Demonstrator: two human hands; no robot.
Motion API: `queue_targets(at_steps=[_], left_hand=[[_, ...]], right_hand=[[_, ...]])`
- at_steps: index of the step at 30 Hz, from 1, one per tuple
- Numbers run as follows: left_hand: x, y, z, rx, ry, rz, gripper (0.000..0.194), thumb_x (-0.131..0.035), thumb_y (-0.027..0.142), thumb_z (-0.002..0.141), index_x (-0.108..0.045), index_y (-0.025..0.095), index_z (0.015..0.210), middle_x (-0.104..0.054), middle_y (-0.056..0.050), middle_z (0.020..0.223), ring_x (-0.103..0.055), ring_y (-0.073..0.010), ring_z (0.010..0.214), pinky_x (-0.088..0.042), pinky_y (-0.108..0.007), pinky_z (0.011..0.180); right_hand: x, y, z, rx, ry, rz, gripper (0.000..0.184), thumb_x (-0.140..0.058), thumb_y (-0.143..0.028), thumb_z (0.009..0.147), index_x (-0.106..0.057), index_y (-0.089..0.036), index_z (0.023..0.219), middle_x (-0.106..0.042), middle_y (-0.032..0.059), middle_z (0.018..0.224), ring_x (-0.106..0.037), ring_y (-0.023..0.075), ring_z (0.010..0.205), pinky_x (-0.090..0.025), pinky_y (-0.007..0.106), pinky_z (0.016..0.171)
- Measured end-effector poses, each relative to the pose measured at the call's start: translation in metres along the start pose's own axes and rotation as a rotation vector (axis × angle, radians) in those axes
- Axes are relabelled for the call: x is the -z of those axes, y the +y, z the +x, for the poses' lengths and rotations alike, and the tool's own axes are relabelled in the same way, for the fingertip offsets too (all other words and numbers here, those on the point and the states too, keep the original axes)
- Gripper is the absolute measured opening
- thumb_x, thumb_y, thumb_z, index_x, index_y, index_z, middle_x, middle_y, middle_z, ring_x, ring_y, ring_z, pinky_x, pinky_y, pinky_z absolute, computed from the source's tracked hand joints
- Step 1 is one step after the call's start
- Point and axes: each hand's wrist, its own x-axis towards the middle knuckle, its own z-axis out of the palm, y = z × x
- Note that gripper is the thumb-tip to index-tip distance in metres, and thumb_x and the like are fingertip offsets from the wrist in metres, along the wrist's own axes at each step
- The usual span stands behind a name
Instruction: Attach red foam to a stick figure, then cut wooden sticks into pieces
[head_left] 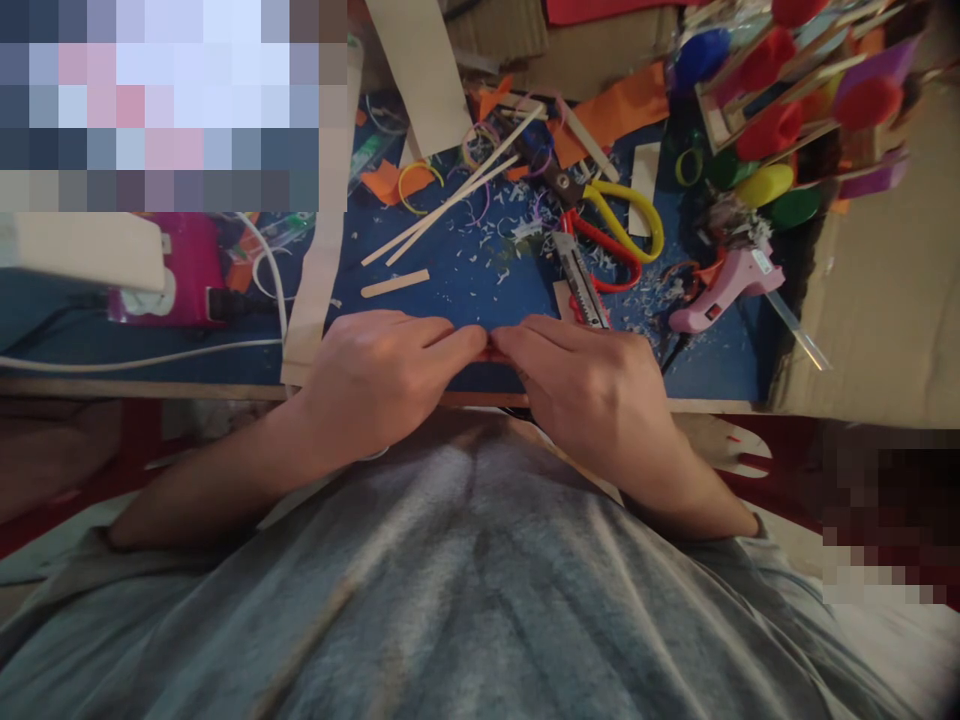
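My left hand (375,385) and my right hand (592,395) meet fingertip to fingertip at the near edge of a blue work mat (480,270). Both are curled, fingers pressed together, pinching a small orange-red piece (491,354) between them. Only a sliver of that piece shows, so I cannot name it. A utility knife (581,285) lies just beyond my right fingers. A flat wooden craft stick (395,284) lies beyond my left hand.
Yellow-handled scissors (622,215) and red-handled scissors (611,262) lie on the mat among shavings. A pink glue gun (724,290) rests at right, thin wooden sticks (457,195) further back, a magenta device with white cable (191,270) at left, a colourful stick model (795,110) top right.
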Motion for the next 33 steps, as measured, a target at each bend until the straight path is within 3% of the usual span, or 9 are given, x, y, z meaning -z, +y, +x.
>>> queue_targets(at_steps=[9, 21, 29, 33], left_hand=[[0.002, 0.003, 0.002, 0.08, -0.093, -0.009, 0.043, -0.039, 0.02, 0.119, -0.08, 0.028, 0.108, -0.072, -0.004, 0.077, -0.066, -0.0224, 0.069, -0.042, -0.039, 0.064], [-0.004, 0.005, 0.0, 0.039, 0.035, 0.011, 0.038, -0.044, 0.018, 0.119, -0.079, 0.023, 0.105, -0.072, -0.002, 0.074, -0.067, -0.0202, 0.064, -0.042, -0.038, 0.06], [-0.004, -0.004, 0.001, -0.032, 0.054, -0.049, 0.039, -0.043, 0.019, 0.121, -0.076, 0.021, 0.1, -0.073, -0.001, 0.075, -0.07, -0.0204, 0.066, -0.045, -0.038, 0.062], [-0.001, -0.009, 0.002, -0.063, -0.016, -0.115, 0.04, -0.041, 0.013, 0.118, -0.076, 0.023, 0.102, -0.076, -0.002, 0.079, -0.073, -0.0214, 0.071, -0.046, -0.038, 0.065]], right_hand=[[-0.002, 0.0, 0.0, 0.02, 0.039, -0.024, 0.039, -0.042, -0.009, 0.116, -0.08, -0.02, 0.112, -0.08, 0.0038, 0.093, -0.063, 0.016, 0.076, -0.032, 0.037, 0.065], [-0.004, -0.001, 0.0, 0.035, 0.089, -0.03, 0.04, -0.043, -0.008, 0.115, -0.081, -0.018, 0.112, -0.079, 0.004, 0.092, -0.064, 0.0162, 0.074, -0.034, 0.036, 0.065], [-0.003, 0.003, 0.0, 0.039, 0.045, -0.005, 0.039, -0.043, -0.01, 0.117, -0.081, -0.018, 0.111, -0.08, 0.0038, 0.092, -0.066, 0.0171, 0.074, -0.028, 0.037, 0.061], [-0.001, 0.008, -0.001, 0.085, 0.057, 0.055, 0.038, -0.045, -0.008, 0.114, -0.08, -0.018, 0.104, -0.078, 0.003, 0.088, -0.064, 0.0156, 0.072, -0.027, 0.036, 0.06]])
